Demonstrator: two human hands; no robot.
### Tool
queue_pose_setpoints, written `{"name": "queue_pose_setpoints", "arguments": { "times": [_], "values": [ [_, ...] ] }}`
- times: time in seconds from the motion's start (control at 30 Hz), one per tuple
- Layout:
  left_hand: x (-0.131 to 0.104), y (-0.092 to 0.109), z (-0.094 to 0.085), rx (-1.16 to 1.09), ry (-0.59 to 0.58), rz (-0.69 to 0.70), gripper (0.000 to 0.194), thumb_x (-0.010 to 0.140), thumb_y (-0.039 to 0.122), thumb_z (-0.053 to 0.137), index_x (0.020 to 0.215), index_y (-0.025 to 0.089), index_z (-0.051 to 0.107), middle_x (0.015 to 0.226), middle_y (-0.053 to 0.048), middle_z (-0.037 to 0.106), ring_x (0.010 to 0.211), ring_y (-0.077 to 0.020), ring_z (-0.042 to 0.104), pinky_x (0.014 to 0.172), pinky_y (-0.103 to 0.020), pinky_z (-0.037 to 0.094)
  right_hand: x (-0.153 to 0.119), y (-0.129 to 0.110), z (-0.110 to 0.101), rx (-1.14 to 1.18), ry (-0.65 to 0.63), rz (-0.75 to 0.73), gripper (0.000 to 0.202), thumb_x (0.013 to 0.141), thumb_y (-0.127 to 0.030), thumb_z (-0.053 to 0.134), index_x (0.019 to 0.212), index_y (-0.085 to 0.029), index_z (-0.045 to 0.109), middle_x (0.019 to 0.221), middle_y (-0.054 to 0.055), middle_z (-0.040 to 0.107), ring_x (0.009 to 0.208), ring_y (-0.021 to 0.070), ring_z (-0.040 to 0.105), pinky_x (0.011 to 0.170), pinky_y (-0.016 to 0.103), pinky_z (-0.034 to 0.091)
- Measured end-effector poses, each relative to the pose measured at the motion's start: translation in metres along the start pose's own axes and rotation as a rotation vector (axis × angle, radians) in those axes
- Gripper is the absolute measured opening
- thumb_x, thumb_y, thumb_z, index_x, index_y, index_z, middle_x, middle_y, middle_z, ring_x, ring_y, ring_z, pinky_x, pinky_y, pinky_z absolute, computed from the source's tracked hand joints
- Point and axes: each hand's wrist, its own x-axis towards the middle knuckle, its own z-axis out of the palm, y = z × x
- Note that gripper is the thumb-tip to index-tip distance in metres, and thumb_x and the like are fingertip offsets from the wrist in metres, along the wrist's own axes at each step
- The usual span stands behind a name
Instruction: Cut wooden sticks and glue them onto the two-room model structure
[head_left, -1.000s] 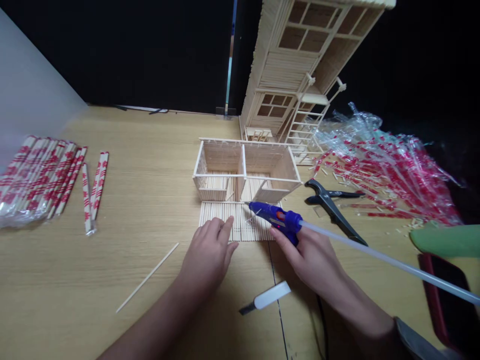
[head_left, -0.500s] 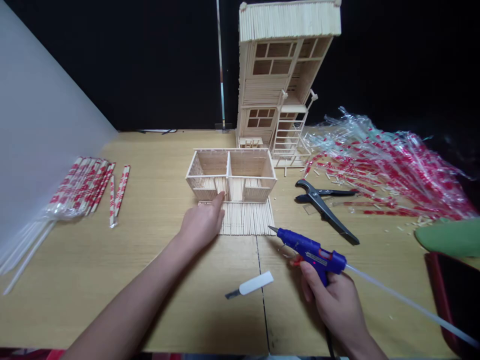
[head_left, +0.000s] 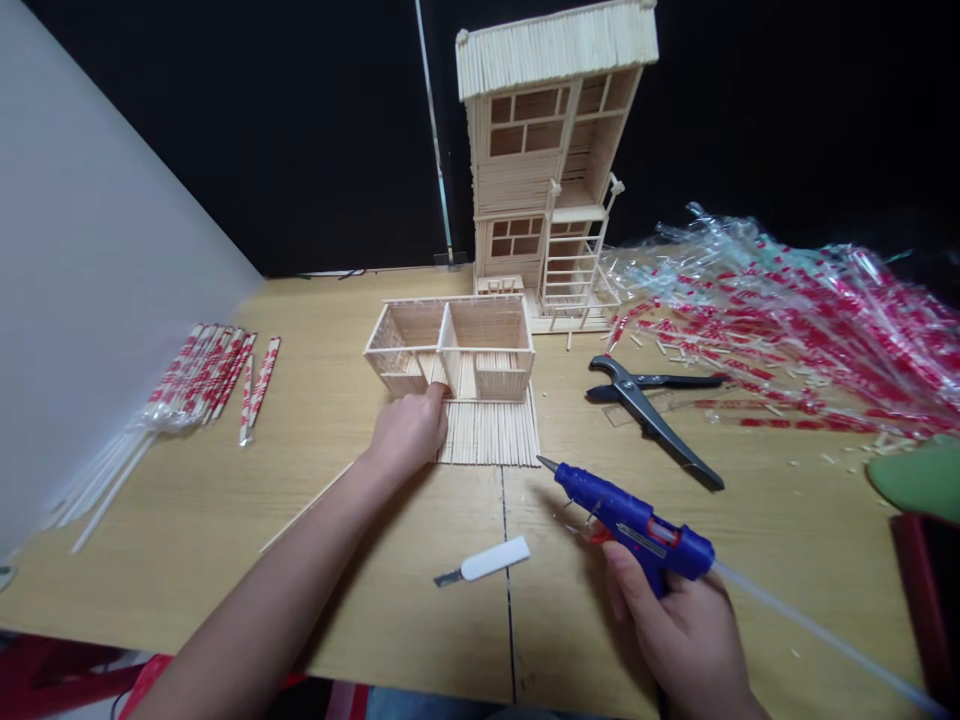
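Observation:
My left hand (head_left: 409, 430) rests at the front of a small two-room model (head_left: 504, 384) made of thin wooden sticks, its fingers bent against the front opening. Whether those fingers pinch anything is hidden. In front of the model's walls extends a floor of side-by-side sticks (head_left: 491, 435). My right hand (head_left: 675, 620) is wrapped round the handle of a blue glue gun (head_left: 630, 515). The gun's metal tip points left, close to the floor's front right corner. A long clear glue stick (head_left: 810, 625) runs out of its back.
A tall stick house (head_left: 517, 180) stands behind. Pliers (head_left: 652, 420) and crumpled wrappers (head_left: 795, 330) lie right, wrapped sticks (head_left: 206, 375) left. A white-handled knife (head_left: 495, 558) lies in front; a loose stick (head_left: 304, 508) is beside my left forearm. A green object (head_left: 915, 475) is far right.
The camera view has shifted and tilted slightly. My left hand's extended finger is now bent down at the model's opening. The glue gun stays in my right hand near the floor's corner.

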Motion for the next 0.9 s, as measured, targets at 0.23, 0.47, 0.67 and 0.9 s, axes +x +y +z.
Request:
{"name": "queue_pose_setpoints", "arguments": {
  "times": [0.23, 0.47, 0.67, 0.9],
  "values": [
    [-0.002, -0.004, 0.005, -0.031, 0.018, -0.016, 0.039, 0.098, 0.029, 0.036, 0.129, 0.018, 0.057, 0.093, -0.016, 0.074, 0.082, -0.0302, 0.071, 0.072, -0.039, 0.048, 0.002, 0.003, -0.002, -0.072, 0.012, -0.058, 0.039, 0.090, -0.053, 0.054, 0.072, -0.025, 0.074, 0.044, 0.002, 0.060, 0.039, 0.0218, 0.058, 0.040, 0.030, 0.048],
    [-0.002, -0.005, 0.005, -0.042, 0.040, 0.007, 0.037, 0.096, 0.024, 0.037, 0.126, 0.020, 0.058, 0.091, -0.015, 0.074, 0.081, -0.0302, 0.070, 0.070, -0.038, 0.048, -0.004, -0.007, 0.002, -0.081, 0.066, 0.018, 0.047, 0.091, -0.057, 0.050, 0.062, -0.024, 0.066, 0.045, 0.000, 0.058, 0.043, 0.0188, 0.059, 0.048, 0.027, 0.051],
    [0.000, -0.006, 0.005, -0.020, 0.037, -0.004, 0.035, 0.095, 0.024, 0.038, 0.123, 0.023, 0.059, 0.089, -0.013, 0.075, 0.080, -0.0294, 0.071, 0.067, -0.035, 0.047, -0.002, 0.004, 0.000, -0.090, -0.023, -0.023, 0.048, 0.092, -0.053, 0.052, 0.056, -0.023, 0.063, 0.042, -0.001, 0.058, 0.040, 0.0154, 0.060, 0.042, 0.022, 0.049],
    [0.000, -0.009, 0.008, -0.039, 0.050, 0.010, 0.035, 0.095, 0.027, 0.039, 0.122, 0.024, 0.060, 0.087, -0.014, 0.074, 0.079, -0.0309, 0.070, 0.065, -0.036, 0.046, -0.001, 0.012, -0.002, -0.242, 0.012, -0.175, 0.053, 0.093, -0.050, 0.051, 0.047, -0.025, 0.059, 0.050, 0.002, 0.063, 0.049, 0.0185, 0.065, 0.054, 0.025, 0.055]
  ]
}}
